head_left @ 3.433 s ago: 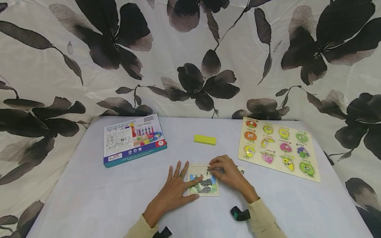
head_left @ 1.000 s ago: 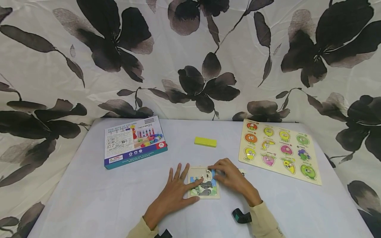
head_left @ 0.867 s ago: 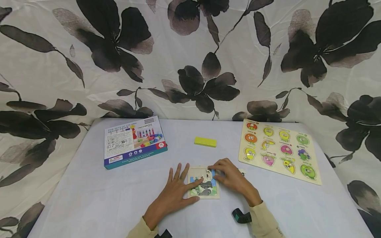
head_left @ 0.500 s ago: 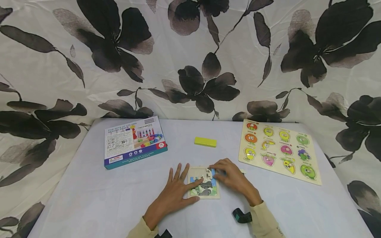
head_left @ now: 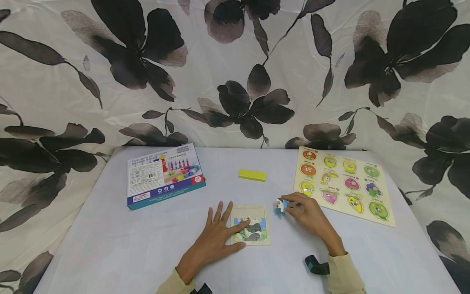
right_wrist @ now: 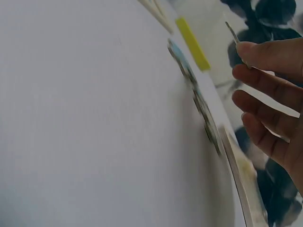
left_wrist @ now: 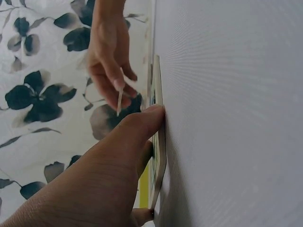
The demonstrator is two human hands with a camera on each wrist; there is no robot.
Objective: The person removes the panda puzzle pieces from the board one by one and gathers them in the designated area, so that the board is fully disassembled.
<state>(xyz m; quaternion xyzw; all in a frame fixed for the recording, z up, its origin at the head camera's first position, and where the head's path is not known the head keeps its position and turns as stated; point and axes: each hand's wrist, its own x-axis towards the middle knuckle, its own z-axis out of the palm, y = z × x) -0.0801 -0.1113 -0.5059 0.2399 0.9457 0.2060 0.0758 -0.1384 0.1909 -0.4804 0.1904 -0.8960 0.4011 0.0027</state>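
A small jigsaw puzzle in a pale wooden tray (head_left: 259, 209) lies on the table, with a black, white and green animal picture in its lower part and bare wood at the top. My left hand (head_left: 214, 234) rests spread over its left side, index finger across the picture and thumb at the lower edge. Right of the tray, my right hand (head_left: 312, 214) pinches a jigsaw piece (head_left: 282, 204) between thumb and index finger. From the right wrist, that piece shows edge-on, raised above the table. Loose jigsaw pieces (right_wrist: 201, 106) lie below, partly hidden by the right hand in the head view.
A yellow block (head_left: 252, 175) lies beyond the tray. At the back left is a beaded-boxes carton (head_left: 166, 175). A wooden fruit puzzle board (head_left: 345, 185) lies at the right, close to my right hand. Floral cloth (head_left: 242, 73) hangs behind the white table.
My right hand has left the tray's upper right corner and moved right, now carrying a jigsaw piece. The blue and white piece seen at that corner is gone from it. My left hand stays put.
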